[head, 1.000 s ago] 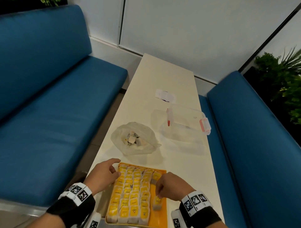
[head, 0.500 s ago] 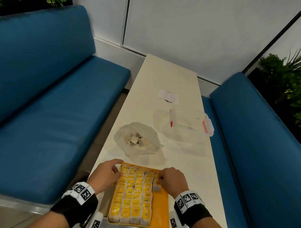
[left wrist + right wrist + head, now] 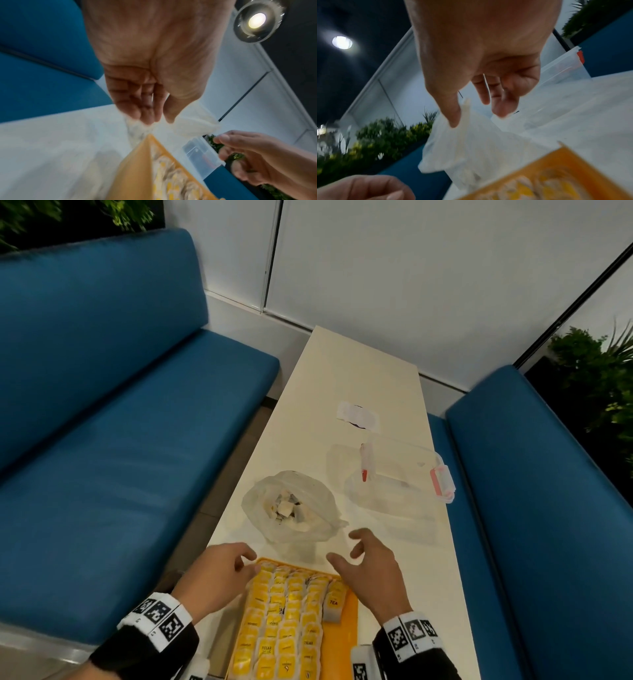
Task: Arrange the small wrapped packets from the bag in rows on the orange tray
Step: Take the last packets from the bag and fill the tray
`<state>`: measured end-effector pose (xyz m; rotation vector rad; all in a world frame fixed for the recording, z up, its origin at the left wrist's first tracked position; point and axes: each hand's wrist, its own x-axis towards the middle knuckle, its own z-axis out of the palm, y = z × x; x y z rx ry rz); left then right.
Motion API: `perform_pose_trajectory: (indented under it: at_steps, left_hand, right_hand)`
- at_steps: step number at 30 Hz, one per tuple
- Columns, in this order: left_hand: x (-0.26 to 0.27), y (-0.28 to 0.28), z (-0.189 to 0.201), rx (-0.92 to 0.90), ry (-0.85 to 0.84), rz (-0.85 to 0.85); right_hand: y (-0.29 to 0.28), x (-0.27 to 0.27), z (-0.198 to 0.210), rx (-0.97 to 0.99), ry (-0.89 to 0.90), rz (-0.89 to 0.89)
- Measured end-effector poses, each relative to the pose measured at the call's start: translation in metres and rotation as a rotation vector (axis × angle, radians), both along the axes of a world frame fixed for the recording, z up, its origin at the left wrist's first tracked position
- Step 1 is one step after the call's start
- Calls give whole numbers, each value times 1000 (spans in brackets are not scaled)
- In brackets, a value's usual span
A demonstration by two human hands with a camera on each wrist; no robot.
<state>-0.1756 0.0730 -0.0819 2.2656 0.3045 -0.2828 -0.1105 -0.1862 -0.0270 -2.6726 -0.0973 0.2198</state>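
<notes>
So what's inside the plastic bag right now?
Through the open mouth of the plastic bag, a small heap of pale and grey wrapped packets shows. How many lie beneath the top ones, the cloudy plastic hides.

The bag [image 3: 291, 508] is thin, crinkled, translucent plastic. The orange tray [image 3: 350, 616] looks like smooth plastic, its packets [image 3: 286, 625] in glossy film wrap. The surface [image 3: 356, 364] is smooth, matt cream. At far right, a clear plastic box [image 3: 397, 477]. The benches [image 3: 113, 440] look matt blue, finely grained upholstery.
</notes>
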Motion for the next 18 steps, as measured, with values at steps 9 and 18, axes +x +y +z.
perform_pose_trajectory:
  at_steps: [9,18]
  left_hand:
    - [86,4,31,254,-249,-317]
    - [63,6,60,143,-224,-251]
  right_hand:
    - [51,41,10,446,1,-107]
    - [87,34,75,324,-275,254]
